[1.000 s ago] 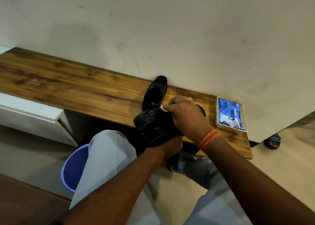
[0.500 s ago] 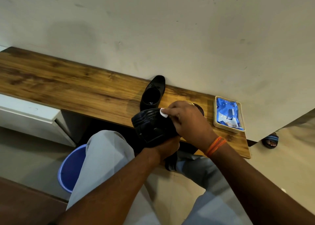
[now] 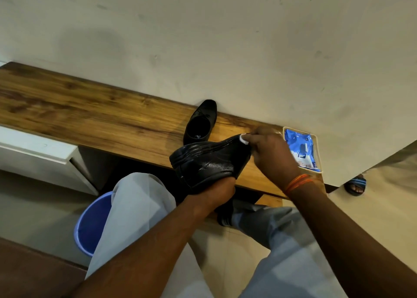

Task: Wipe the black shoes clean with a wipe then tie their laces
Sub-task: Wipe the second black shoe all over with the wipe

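- Head view is showing a long wooden desk (image 3: 94,115) running along a pale wall (image 3: 203,38), with the person's grey-trousered knees (image 3: 135,207) rising below its front edge.
- A blue bucket (image 3: 92,225) is standing on the floor under the desk's front edge, left of the knees.
- One black shoe (image 3: 209,160) is being held up over the desk's front edge, tilted on its side with its glossy, wet-looking upper facing the camera.
- The left hand (image 3: 216,185) is gripping this shoe from below at the heel end, fingers curled round it; this grip is carrying the weight.
- The second black shoe (image 3: 200,121) is resting on the desk near its back edge, toe against the wall, its opening facing up; its laces are too small to judge.
- A shallow tray (image 3: 317,149) holding a blue wipe packet (image 3: 300,149) is sitting at the desk's right end.
- The right hand (image 3: 270,155) is pinching a small white wipe (image 3: 244,139) against the shoe's toe end, just beside the tray.
- Handling, as a judgement: the shoe is looking fairly light, stiff at sole and heel, softer across the upper, and probably slippery where damp.
- Taking hold at the heel and sole edge is seeming safest; the shiny upper is likely offering little purchase.
- Wiping is appearing to be the step in hand; lacing is not yet begun.
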